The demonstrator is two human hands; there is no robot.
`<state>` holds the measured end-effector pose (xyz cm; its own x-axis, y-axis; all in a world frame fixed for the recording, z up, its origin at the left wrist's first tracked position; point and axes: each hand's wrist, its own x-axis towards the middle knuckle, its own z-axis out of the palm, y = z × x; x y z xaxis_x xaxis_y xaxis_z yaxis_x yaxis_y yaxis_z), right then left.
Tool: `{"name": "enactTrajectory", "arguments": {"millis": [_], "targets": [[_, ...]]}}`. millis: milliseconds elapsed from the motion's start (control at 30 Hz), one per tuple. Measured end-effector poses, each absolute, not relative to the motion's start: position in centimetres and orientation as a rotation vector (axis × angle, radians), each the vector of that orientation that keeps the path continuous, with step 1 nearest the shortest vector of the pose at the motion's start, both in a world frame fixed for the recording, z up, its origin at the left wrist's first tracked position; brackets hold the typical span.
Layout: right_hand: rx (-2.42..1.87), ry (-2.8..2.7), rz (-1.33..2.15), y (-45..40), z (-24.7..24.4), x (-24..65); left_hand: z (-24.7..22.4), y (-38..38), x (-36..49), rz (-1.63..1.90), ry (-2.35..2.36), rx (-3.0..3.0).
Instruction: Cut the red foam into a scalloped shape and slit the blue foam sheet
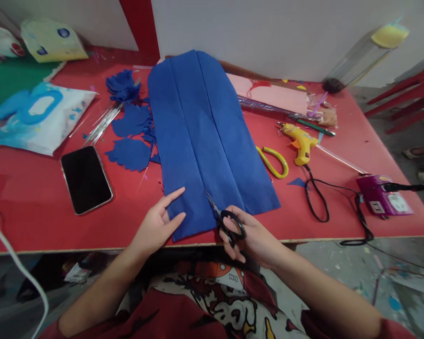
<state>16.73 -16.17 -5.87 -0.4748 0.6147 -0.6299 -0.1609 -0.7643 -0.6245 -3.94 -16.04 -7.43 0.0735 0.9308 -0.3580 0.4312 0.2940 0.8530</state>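
A large blue sheet of felt or crepe-like material (pixel 205 122), rounded at its far end and creased lengthwise, lies on the red table. At its near left corner, my left hand (pixel 159 221) rests with thumb and index finger spread apart on the sheet; its other fingers are partly hidden. My right hand (pixel 250 233) grips black-handled scissors (pixel 214 205) by the finger loops, over the sheet's near edge. The scissor blades point away from me and look nearly closed. Whether they have cut into the sheet I cannot tell.
Left of the sheet lie a black-screened phone (pixel 86 180), blue cut-out pieces (pixel 129 153), a blue flower (pixel 123 86), wires (pixel 108 120) and a wipes pack (pixel 45 115). Rightward are a yellow glue gun (pixel 300 141), yellow-handled tool (pixel 276 162), purple power socket (pixel 385 195) and trailing black cord (pixel 316 216).
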Motion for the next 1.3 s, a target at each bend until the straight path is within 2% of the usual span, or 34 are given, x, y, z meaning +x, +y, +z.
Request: {"name": "enactTrajectory", "arguments": {"millis": [533,833,1300], "targets": [[-1.225,-0.629,2.158,-16.9,-6.1,15.8,-7.7,-16.4,-4.1,0.637,1.512,1.240],[-1.175,-0.585,2.260,-16.3,-6.1,16.4,-8.0,-16.3,-4.0,0.731,1.462,1.250],[-1.252,-0.596,2.207,-16.0,-6.0,16.2,-8.1,-16.5,-3.8,0.768,1.469,1.242]]}}
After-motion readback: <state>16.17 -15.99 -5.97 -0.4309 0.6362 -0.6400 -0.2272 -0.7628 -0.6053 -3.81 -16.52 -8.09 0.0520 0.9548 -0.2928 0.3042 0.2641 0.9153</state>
